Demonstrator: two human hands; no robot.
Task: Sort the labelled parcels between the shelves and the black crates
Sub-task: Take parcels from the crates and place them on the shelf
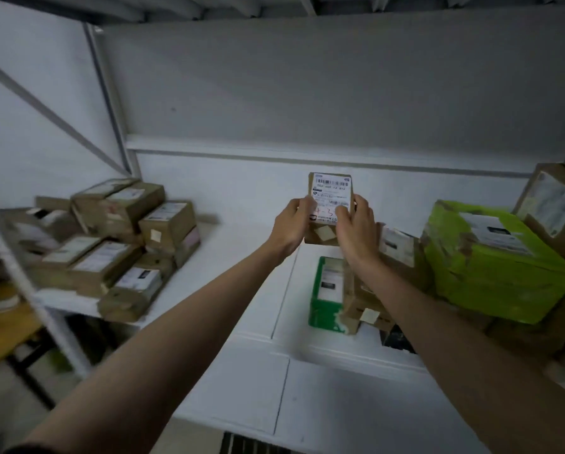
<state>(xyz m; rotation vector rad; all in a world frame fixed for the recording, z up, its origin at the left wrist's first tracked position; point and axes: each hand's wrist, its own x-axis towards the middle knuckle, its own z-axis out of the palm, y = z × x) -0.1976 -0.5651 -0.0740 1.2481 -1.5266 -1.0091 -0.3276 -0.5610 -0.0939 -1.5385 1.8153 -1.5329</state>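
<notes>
Small cardboard parcel, white barcode label: held above the white shelf, left hand and right hand fingers gripping opposite sides. Likely light, rigid; side-edge grip suits.

On my far left, past the grey upright post and its slanting brace, I see a pale bare wall. Down at my near left, a yellow-brown surface sits on dark legs over a grey floor, all of it blurred. Overhead, far above me, run ribbed grey ceiling panels. At the near bottom edge, a dark slatted thing peeks out; I cannot tell what it is.
</notes>
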